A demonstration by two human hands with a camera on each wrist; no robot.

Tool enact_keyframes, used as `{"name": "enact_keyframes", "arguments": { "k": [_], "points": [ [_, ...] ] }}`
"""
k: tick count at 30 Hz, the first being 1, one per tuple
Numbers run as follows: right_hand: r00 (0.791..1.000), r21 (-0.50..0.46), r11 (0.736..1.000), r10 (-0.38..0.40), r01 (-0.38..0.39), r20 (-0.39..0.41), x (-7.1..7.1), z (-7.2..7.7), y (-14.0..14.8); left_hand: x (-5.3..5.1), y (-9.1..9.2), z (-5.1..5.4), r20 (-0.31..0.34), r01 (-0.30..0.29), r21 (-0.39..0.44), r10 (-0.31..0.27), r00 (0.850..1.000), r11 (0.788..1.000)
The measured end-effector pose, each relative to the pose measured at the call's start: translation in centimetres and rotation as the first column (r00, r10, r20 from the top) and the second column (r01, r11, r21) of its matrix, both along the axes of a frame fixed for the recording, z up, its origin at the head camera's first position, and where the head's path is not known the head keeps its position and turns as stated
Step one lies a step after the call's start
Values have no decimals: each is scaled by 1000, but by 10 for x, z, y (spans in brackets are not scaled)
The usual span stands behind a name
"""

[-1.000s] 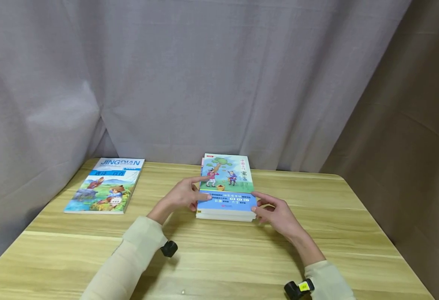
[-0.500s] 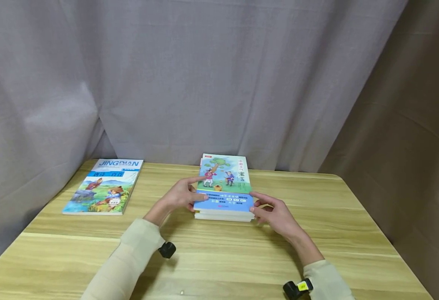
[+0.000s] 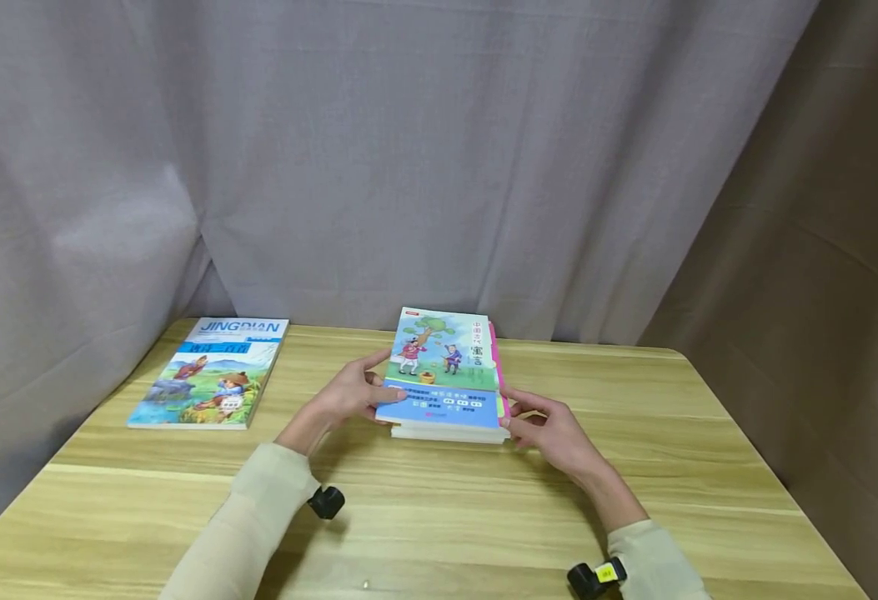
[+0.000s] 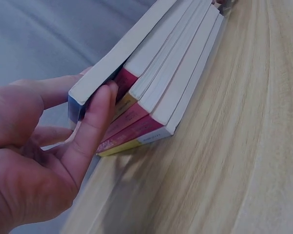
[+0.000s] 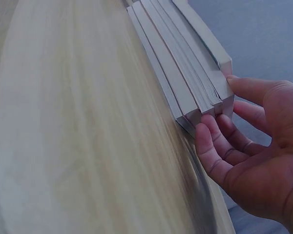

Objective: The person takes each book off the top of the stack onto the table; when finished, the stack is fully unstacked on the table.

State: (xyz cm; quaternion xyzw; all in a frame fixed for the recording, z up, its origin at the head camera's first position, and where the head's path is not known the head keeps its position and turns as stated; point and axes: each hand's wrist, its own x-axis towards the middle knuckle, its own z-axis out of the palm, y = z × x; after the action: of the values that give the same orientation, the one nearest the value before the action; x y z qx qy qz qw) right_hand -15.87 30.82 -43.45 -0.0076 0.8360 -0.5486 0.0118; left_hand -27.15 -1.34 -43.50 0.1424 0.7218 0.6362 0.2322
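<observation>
**Top book displaced left on stack; left hand gripping, right hand at stack side**

Compared with the earlier frame, the top book [image 3: 439,371] has shifted toward the left edge of the table [image 3: 634,375]. It now overhangs the lower books [image 3: 446,434] on the left side, and a pink-edged book [image 3: 497,367] is exposed along its right side. The left hand [image 3: 341,390] has moved left with the top book; the right hand [image 3: 559,433] has kept its position.

The stack sits near the table's far edge, between the far corners. The left hand grips the top book at its left edge: the thumb rests on the cover, and a finger lies under the overhang, between the top book and the book below. The right hand's fingers are loosely bent and touch the right side of the stack near its front corner, without wrapping round it.

The top book's cover reads "中国古代寓言"; smaller lines on its blue band are not reliably legible. Near the table's far-left corner, a second book [image 3: 206,387] lies flat, well apart from the stack, marked "JINGDIAN". A yellow label [image 3: 606,573] on the right wrist camera [image 3: 583,581] is too small to read.
</observation>
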Motion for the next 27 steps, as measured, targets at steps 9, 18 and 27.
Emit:
{"name": "enact_keyframes", "arguments": {
  "k": [9, 18, 27],
  "points": [
    [1000, 4, 1000, -7, 7, 8, -1, -1, 0, -1, -11, 0, 49, 58, 37, -60, 997, 998],
    [1000, 19, 1000, -14, 13, 10, -1, -1, -2, 0, -21, -7, 101, 87, 148, -103, 990, 985],
    [1000, 8, 1000, -20, 20, 16, -1, 0, -3, 4, -28, -8, 73, 58, 250, -78, 994, 967]
  ]
}}
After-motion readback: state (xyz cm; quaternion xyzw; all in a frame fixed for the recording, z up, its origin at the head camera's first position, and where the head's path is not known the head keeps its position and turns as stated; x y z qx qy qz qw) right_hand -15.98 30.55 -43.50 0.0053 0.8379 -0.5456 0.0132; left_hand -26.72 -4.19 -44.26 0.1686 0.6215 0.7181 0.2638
